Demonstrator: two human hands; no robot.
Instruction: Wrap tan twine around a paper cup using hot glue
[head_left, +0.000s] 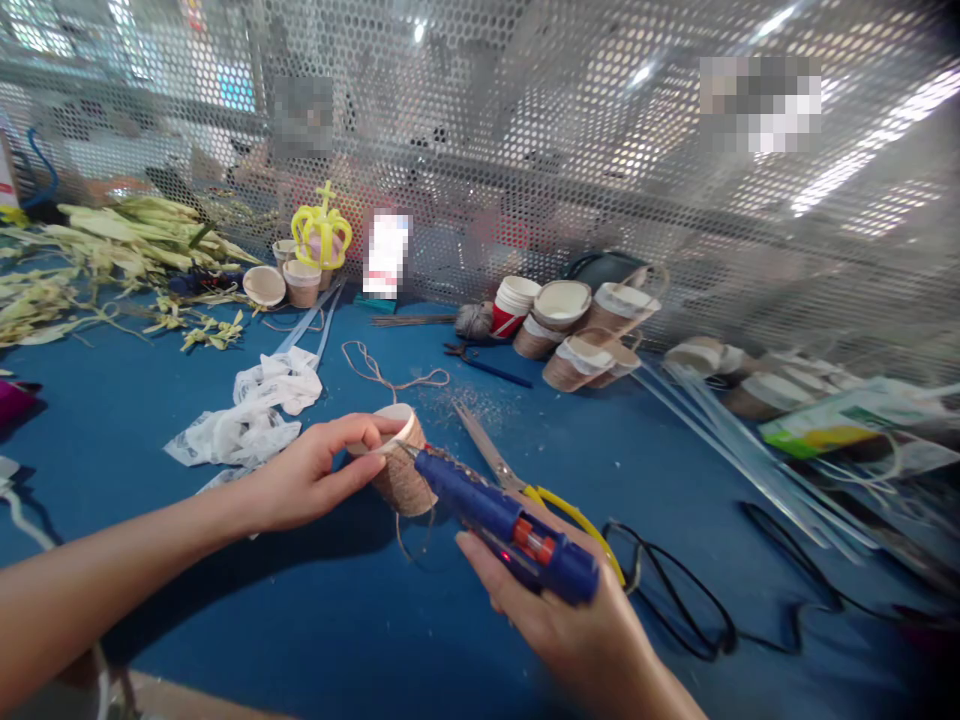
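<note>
My left hand (330,465) pinches the rim of a small paper cup (409,478) wrapped in brown twine, tilted on the blue table. My right hand (551,610) is wrapped round a blue glue gun (495,515) with an orange-red part and a lit red light. The gun's nozzle points at the cup's side just below the rim; whether it touches I cannot tell. A loose twine end hangs below the cup. Behind the gun lie scissors (487,450) with yellow handles, partly hidden by my right hand.
White lace (259,405) lies left of the cup, a twine loop (394,380) behind it. Farther back are pliers (491,370), several twine-wrapped cups (577,360) and a phone (386,255). Clear glue sticks (742,460) and a black cable (675,600) lie right. A perforated metal screen (480,180) closes the back.
</note>
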